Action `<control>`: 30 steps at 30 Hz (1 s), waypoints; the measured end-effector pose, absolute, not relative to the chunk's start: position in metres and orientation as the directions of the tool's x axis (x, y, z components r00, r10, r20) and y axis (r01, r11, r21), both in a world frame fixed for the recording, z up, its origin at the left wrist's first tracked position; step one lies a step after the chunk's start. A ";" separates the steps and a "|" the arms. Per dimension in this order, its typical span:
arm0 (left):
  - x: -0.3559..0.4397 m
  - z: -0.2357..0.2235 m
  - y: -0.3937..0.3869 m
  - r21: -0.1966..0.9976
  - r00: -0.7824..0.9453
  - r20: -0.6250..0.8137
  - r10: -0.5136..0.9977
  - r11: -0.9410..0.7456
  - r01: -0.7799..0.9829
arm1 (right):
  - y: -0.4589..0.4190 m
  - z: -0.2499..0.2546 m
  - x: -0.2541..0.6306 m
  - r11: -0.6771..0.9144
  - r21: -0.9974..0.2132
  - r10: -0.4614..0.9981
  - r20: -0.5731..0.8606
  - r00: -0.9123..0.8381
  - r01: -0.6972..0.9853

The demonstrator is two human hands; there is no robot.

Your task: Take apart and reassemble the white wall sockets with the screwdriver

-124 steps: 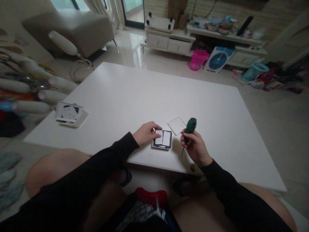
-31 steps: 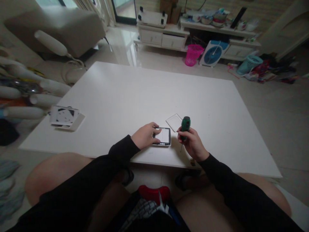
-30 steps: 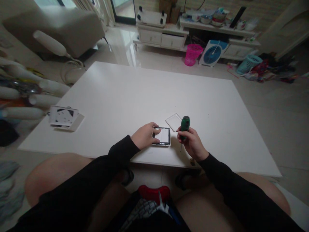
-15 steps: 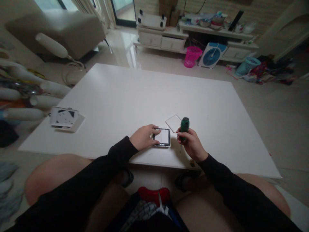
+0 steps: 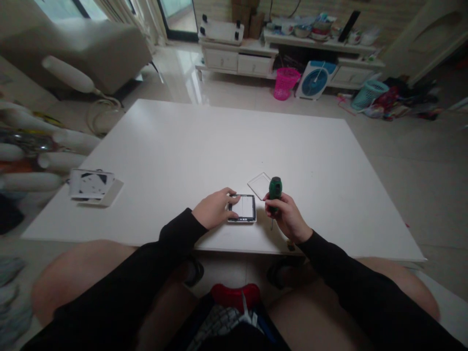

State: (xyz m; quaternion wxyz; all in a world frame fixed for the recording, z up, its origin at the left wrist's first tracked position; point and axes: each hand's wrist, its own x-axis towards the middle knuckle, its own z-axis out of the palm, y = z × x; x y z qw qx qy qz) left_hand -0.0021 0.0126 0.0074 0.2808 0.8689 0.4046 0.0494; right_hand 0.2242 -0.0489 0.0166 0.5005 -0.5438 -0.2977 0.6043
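Note:
My left hand (image 5: 212,208) grips the left side of a white square wall switch (image 5: 245,207) with a dark inner border, thumb and fingers lying over its face and edge. The switch lies on the table near its front edge. In my right hand (image 5: 291,219) is a screwdriver (image 5: 275,189) with a green and black handle, handle up, its thin shaft pointing down at the right of the switch and apart from it. A thin, pale square cover frame (image 5: 259,185) lies just behind, partly hidden by the screwdriver and hand. Small brass-coloured pieces (image 5: 290,245) lie below my right wrist.
The white table (image 5: 204,141) spreads out in front of me. At its left edge stands a small stack of white panels or boxes (image 5: 93,185) with dark markings. Beyond are a pink basket (image 5: 285,84), a blue and white fan (image 5: 315,80) and a low cabinet (image 5: 221,59).
The whole view has shifted slightly, so the table and hands appear a little further left. Both hands keep their holds, and the screwdriver stays beside the switch.

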 end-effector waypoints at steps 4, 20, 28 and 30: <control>-0.001 0.012 0.011 0.507 0.671 -0.175 0.721 -0.518 0.689 | -0.048 0.013 0.223 -0.331 -0.905 0.926 -0.366 0.091 -0.268; -0.003 -0.003 0.010 0.644 0.637 -0.046 0.770 -0.464 0.608 | -0.028 0.018 0.254 -0.278 -0.956 0.951 -0.261 0.164 0.091; -0.003 -0.002 0.009 0.657 0.633 -0.062 0.772 -0.446 0.608 | -0.025 0.014 0.267 -0.020 -0.480 0.996 -0.089 -0.025 0.877; -0.002 -0.001 0.008 0.662 0.629 -0.065 0.774 -0.439 0.608 | -0.023 0.015 0.272 0.015 -0.340 0.995 -0.083 -0.047 0.940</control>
